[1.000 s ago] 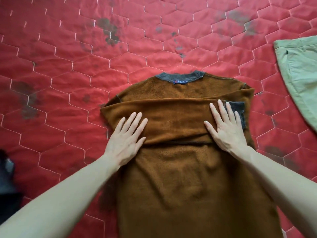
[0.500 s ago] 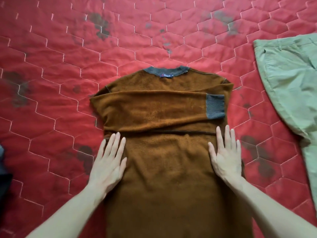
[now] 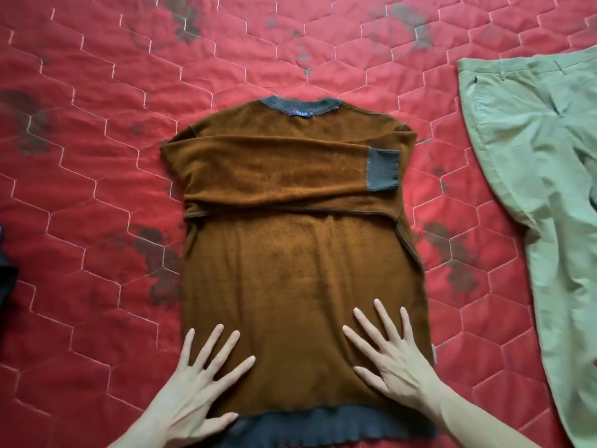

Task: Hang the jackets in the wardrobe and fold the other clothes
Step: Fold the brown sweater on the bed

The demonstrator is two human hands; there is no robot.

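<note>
A: Head view. Brown sweater (image 3: 303, 253) flat on red quilt (image 3: 97, 156), collar (image 3: 300, 106) far beyond the fingertips, grey hem (image 3: 323, 425) at the wrists.

B: Hands?

A: Left hand (image 3: 197, 392) flat on lower left edge, fingers (image 3: 210, 344) straight and spread, outer ones overhanging onto quilt. Right hand (image 3: 397, 360) flat on lower right panel, fingers (image 3: 384, 318) straight, fanned apart. Pressing, not gripping. Nothing pinched.

B: Sleeves?

A: Both crossed over the chest, well ahead of the fingertips. Grey cuff (image 3: 382, 169) ends up-right of the right fingers, near the far side seam. Second sleeve mostly hidden under the top one, only its edge showing.

B: Step?

A: Looks like smoothing the body after the sleeve fold. Roughly mid-fold on this piece. Judgement only.

B: Next?

A: Probably take the hem, just behind the palms, at both corners, and bring it up over the crossed sleeves toward the collar. Needs even lift both sides or the sleeves slide out. Hem rib wavy, likely to bunch; flatten first.

B: Rest?

A: Pale green trousers (image 3: 533, 189) spread out well right of the right fingers, unfolded. Dark item (image 3: 5, 270) at frame edge left of the left fingers, cannot identify. No jackets or wardrobe in view.
</note>
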